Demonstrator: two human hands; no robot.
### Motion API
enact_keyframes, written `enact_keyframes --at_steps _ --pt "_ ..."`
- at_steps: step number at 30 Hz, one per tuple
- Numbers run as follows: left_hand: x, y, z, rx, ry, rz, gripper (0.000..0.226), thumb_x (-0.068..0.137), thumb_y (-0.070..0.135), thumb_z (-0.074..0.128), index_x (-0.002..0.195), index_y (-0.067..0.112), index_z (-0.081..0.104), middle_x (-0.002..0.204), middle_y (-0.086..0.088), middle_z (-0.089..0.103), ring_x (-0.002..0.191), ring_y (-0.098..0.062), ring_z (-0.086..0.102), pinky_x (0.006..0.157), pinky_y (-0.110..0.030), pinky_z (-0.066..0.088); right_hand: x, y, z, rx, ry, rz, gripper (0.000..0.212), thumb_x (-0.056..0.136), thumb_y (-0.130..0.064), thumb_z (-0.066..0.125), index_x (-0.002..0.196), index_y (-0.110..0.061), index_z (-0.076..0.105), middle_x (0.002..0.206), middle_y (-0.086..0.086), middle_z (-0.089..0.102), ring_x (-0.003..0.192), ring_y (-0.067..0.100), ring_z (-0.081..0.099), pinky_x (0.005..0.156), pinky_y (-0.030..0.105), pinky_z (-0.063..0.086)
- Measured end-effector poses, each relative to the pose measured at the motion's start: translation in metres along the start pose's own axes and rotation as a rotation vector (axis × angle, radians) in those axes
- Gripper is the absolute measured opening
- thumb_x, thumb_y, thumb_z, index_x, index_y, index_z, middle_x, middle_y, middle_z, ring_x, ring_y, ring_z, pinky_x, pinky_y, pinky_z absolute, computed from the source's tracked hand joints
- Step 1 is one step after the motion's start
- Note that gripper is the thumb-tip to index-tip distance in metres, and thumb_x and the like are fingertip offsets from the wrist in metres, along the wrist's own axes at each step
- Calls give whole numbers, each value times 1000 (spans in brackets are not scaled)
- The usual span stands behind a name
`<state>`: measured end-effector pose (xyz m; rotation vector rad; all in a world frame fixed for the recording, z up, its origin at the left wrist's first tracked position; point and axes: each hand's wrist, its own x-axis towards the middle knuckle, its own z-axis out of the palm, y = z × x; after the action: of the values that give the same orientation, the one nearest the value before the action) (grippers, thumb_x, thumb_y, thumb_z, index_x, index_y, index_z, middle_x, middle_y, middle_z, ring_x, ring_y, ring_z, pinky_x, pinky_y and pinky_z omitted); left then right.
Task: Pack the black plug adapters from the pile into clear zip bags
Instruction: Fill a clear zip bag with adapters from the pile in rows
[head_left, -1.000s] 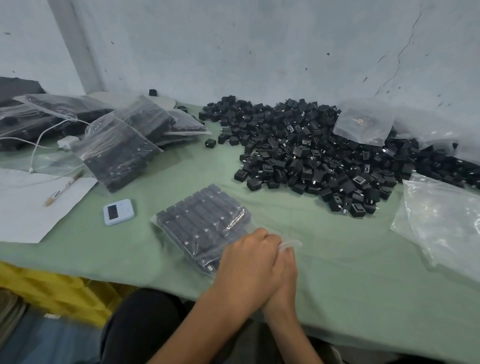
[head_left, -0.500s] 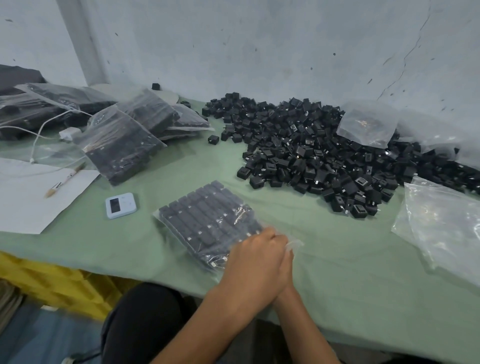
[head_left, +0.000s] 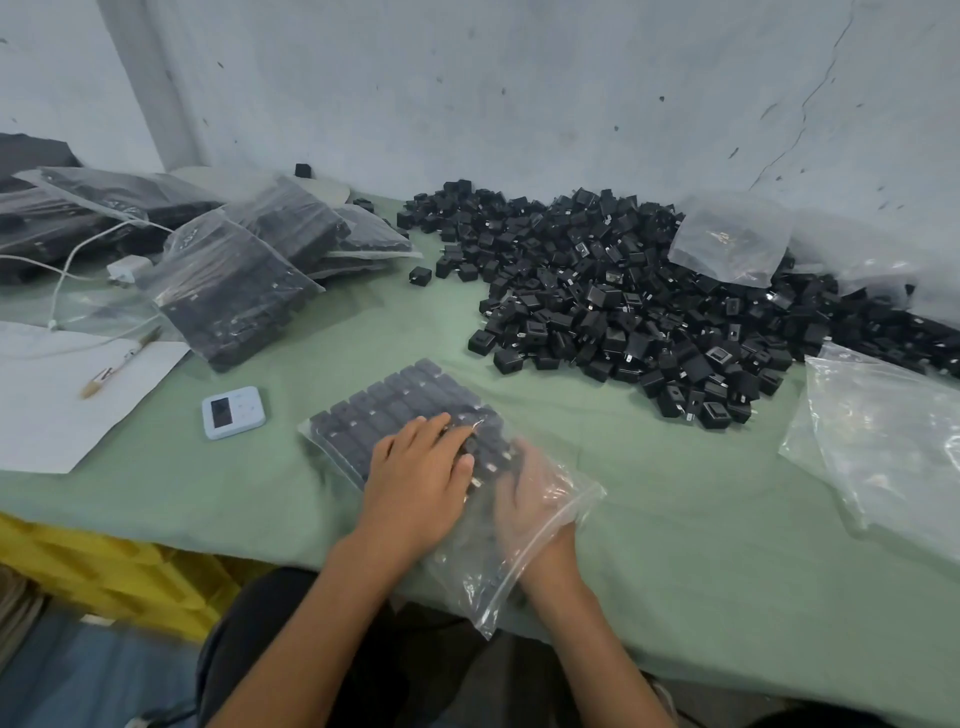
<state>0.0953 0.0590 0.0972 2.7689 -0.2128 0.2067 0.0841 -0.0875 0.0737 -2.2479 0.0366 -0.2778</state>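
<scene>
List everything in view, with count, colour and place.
loose black plug adapters: many, piled centre-right
clear zip bag holding rowed adapters: one, clear, front centre
filled clear bags: several, black contents, stacked left
empty clear bags: at least two, right side
pale-blue screened device: one, left of front bag
white paper sheet: one, far left
white charger with cable: one, left rear
green tablecloth: one, under everything
left hand: one, flat on front bag
right hand: one, under that bag's plastic

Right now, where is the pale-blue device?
Head view: the device lies on the green cloth, between the white paper and the bag under the left hand.
</scene>
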Motion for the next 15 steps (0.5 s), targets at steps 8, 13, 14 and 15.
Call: enact_keyframes --at_steps 8,13,14,15 --pt "7 -4 13 182 -80 88 47 103 45 19 149 49 26 164 5 23 149 -23 18 115 -46 14 7 7 4 0 -137 5 32 103 -20 50 135 -17 54 124 -1 60 113 9 54 107 29 39" --pt "11 -4 10 211 -84 105 47 100 44 21 146 53 28 161 8 25 146 -17 22 109 -46 16 -4 -3 -17 -4 -217 -111 43 100 -18 49 135 -41 38 117 -28 48 107 -21 46 98 3 34" --pt "11 -4 10 212 -80 103 48 99 45 17 146 53 27 160 9 26 146 -16 22 108 -45 15 -10 -6 -29 38 -249 -136 47 99 -18 49 134 -47 37 117 -34 46 107 -23 46 94 -1 32" --pt "10 -4 10 214 -76 100 50 98 46 13 146 53 27 160 10 26 146 -16 22 108 -45 15 -18 -6 -41 45 -297 -182 47 99 -16 50 132 -49 41 118 -37 47 110 -23 45 94 -1 32"
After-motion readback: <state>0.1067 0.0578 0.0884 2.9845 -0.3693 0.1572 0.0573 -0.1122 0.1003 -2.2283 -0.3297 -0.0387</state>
